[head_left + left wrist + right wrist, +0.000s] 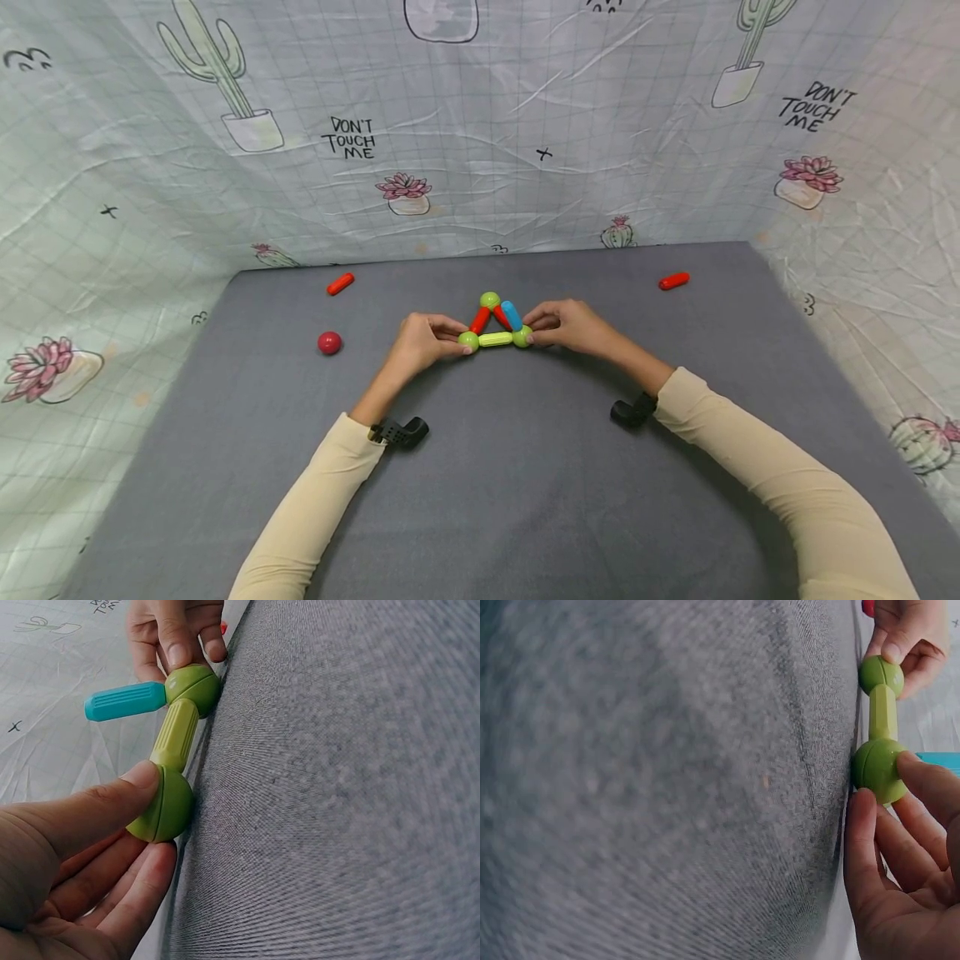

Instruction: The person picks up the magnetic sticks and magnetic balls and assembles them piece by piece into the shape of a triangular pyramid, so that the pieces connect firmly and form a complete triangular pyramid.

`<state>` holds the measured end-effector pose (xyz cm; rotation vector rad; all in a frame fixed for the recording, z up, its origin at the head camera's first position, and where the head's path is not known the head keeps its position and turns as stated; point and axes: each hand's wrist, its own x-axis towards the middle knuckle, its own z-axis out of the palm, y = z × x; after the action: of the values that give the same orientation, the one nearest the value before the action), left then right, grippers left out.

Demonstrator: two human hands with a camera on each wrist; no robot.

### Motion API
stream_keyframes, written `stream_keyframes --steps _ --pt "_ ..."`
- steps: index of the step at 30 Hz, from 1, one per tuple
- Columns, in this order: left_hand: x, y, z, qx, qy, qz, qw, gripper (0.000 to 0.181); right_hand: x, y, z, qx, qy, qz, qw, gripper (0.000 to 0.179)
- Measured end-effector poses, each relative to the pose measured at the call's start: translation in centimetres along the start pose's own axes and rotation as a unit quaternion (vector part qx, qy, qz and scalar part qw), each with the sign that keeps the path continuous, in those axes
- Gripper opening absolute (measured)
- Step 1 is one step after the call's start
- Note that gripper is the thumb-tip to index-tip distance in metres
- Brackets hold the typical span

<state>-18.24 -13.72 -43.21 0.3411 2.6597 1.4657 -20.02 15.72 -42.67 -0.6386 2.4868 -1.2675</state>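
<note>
A triangle of balls and rods lies on the grey table: green balls at its corners, two red rods (480,321) on its sides and a yellow-green rod (495,339) along the front. From the right corner a blue rod (512,316) sticks up. My left hand (422,340) pinches the front-left green ball (161,806) between thumb and fingers. On the other side my right hand (568,325) pinches the front-right green ball (880,771), where the blue rod joins. The far green ball (490,300) is touched by neither hand. Both wrist views hide the red rods.
Left of the triangle lie a loose red rod (341,284) and a red ball (329,342). Another red rod (674,281) is at the back right. A printed cloth (480,167) hangs behind and along the sides of the grey table (495,500).
</note>
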Motion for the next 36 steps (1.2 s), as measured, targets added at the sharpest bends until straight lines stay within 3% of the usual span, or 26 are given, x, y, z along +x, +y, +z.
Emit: stream_keyframes --steps 16,24,29,36 --pt "0.0 0.3 0.0 0.012 0.01 0.001 0.9999 0.031 0.5 -0.8 0.2 -0.035 0.002 -0.005 0.9994 0.029" --pt "0.0 0.3 0.0 0.017 0.008 0.016 0.9997 0.03 0.5 -0.8 0.5 -0.045 0.013 0.002 0.9989 0.03" --pt "-0.1 0.2 0.1 0.018 0.005 0.022 0.9996 0.03 0.7 -0.9 0.4 0.015 -0.028 0.019 0.9993 0.045" --pt "-0.1 0.3 0.0 0.018 0.006 0.024 0.9995 0.03 1.6 -1.7 -0.1 0.098 -0.087 0.086 0.9876 0.047"
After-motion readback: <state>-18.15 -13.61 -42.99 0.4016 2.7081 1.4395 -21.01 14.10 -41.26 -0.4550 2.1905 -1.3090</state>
